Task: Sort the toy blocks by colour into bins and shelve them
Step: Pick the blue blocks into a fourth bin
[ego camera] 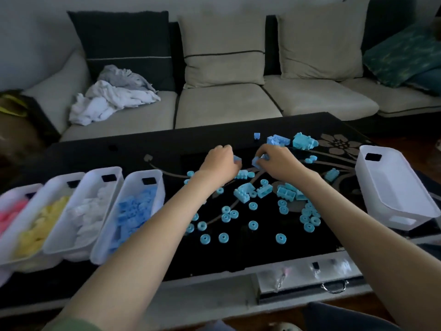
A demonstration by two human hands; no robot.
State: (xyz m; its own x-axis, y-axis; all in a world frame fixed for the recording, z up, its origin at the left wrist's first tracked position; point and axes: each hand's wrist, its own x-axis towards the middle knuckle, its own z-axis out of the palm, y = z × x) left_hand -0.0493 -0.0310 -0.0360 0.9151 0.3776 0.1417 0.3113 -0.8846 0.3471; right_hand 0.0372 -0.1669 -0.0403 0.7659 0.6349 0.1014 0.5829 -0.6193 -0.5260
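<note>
Left hand (220, 161) is curled over the far middle of the bench (114, 151), its fingertips pinching a blue block (237, 159). The right hand (278, 161) sits just beside it at 3 o'clock with its fingers closed round a second blue block (255, 161). The two blocks are near each other but apart. Both look to us like the deeper blue of the pieces in the blue bin (159, 194), not the turquoise of the loose pieces (245, 191) and rings (253, 225) scattered on the near side of the hands. That bin lies at about 8 o'clock from the hands, last in the row of filled bins, with its long axis running roughly from 7 to 1 o'clock and its open mouth facing up. We judge the left hand the nearer one, so its drop is a short swing back and left, while the right hand would have to cross over the scattered pieces. The empty bin (393, 187) stands well apart at 4 o'clock from the right hand, probably for the turquoise. We can read no brand, label or writing anywhere.
</note>
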